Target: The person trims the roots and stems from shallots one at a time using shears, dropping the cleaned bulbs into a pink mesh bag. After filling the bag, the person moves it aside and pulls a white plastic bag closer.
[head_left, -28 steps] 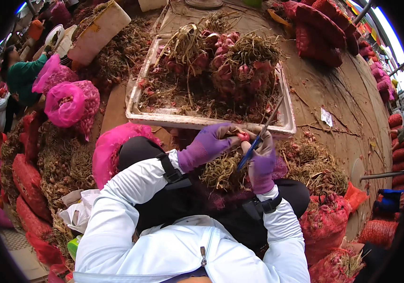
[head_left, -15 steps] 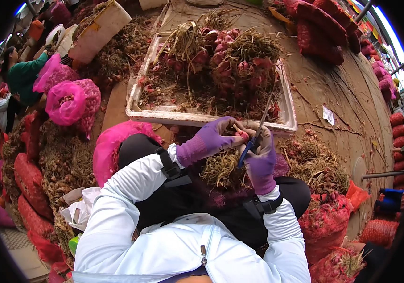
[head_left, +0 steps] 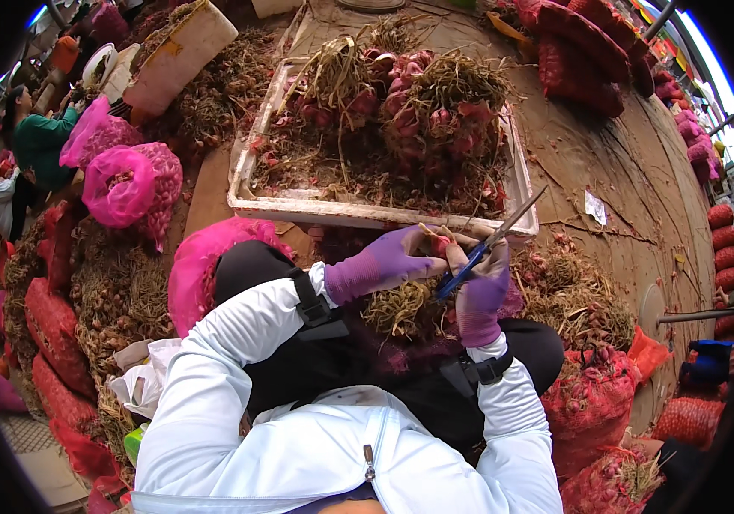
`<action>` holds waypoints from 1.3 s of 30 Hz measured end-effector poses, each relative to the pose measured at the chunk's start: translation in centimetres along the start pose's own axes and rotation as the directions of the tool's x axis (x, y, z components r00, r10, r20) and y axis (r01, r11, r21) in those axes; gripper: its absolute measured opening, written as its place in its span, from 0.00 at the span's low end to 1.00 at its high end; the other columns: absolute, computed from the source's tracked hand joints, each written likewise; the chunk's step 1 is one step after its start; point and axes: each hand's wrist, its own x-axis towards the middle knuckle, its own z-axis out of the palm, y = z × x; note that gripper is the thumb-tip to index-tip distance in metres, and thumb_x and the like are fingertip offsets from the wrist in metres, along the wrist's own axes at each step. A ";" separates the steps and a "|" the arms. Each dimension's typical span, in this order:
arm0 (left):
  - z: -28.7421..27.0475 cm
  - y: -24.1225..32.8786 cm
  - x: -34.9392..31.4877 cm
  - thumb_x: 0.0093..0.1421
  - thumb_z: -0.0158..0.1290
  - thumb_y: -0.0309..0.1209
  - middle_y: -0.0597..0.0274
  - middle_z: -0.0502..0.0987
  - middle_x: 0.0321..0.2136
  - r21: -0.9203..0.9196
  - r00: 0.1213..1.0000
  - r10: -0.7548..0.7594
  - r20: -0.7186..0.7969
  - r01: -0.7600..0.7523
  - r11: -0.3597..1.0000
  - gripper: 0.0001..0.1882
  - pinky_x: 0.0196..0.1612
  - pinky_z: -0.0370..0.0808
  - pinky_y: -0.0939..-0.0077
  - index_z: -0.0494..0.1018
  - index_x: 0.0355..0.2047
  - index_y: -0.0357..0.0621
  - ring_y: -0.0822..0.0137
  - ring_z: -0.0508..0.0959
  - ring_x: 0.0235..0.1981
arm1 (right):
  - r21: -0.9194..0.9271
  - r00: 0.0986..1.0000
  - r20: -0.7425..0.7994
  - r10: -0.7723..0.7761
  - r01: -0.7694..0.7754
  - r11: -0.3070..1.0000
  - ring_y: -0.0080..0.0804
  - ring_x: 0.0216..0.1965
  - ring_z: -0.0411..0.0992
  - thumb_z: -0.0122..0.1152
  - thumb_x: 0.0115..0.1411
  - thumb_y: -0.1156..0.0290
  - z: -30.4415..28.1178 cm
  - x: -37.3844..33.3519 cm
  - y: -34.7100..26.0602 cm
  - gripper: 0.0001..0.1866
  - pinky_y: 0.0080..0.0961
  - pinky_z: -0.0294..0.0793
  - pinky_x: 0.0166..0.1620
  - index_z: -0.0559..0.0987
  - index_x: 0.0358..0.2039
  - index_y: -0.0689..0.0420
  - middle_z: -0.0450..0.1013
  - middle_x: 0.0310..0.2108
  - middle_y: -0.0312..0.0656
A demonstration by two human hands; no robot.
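Observation:
My left hand (head_left: 384,261), in a purple glove, pinches a small reddish shallot (head_left: 441,245), its thin dry stalk end pointing up. My right hand (head_left: 482,300), gloved alike, grips a pair of scissors (head_left: 514,217) with blue handles; the blades point up and right, away from the shallot. My two hands almost meet in front of the near rim of a white foam tray (head_left: 324,210). In that tray sit bunches of shallots (head_left: 405,98) with dried leaves, among loose skins and dirt. Beneath my hands lies a heap of dry trimmings (head_left: 401,307).
A pink net bag (head_left: 200,274) leans by my left knee. Filled red net sacks (head_left: 590,403) stand at my right, beside more dried stalks (head_left: 581,308). Farther left are pink net bags (head_left: 119,187) and a person in green (head_left: 41,141). Red sacks (head_left: 577,68) lie at the far right.
The scissors have swung clockwise, their tips moving right and away from the shallot. My left hand has shifted slightly, still holding the shallot.

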 end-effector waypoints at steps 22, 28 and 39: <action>-0.7 -0.2 0.3 0.57 0.58 0.22 0.67 0.76 0.42 0.385 0.902 0.432 0.023 -0.407 0.828 0.23 0.46 0.73 0.79 0.67 0.54 0.41 0.77 0.75 0.43 | 0.295 0.898 0.121 0.423 -0.439 0.848 0.23 0.28 0.72 0.55 0.55 0.80 -1.5 0.9 -2.4 0.16 0.21 0.76 0.32 0.67 0.44 0.58 0.72 0.32 0.37; -0.5 0.6 -0.1 0.58 0.57 0.23 0.65 0.73 0.47 0.218 0.974 0.224 -0.035 -0.211 0.953 0.25 0.53 0.69 0.81 0.65 0.56 0.38 0.78 0.72 0.47 | 0.000 0.972 0.127 0.199 -0.201 0.980 0.19 0.32 0.72 0.63 0.52 0.82 -1.0 0.8 -1.7 0.21 0.13 0.72 0.35 0.69 0.46 0.59 0.72 0.36 0.36; 0.6 0.3 0.2 0.62 0.52 0.24 0.62 0.74 0.44 0.050 0.950 0.306 -0.064 -0.303 0.952 0.16 0.52 0.72 0.76 0.67 0.51 0.37 0.72 0.75 0.46 | 0.181 0.966 0.101 0.239 -0.255 0.950 0.26 0.32 0.75 0.56 0.53 0.84 -1.3 0.9 -2.2 0.20 0.19 0.77 0.37 0.67 0.47 0.59 0.74 0.37 0.43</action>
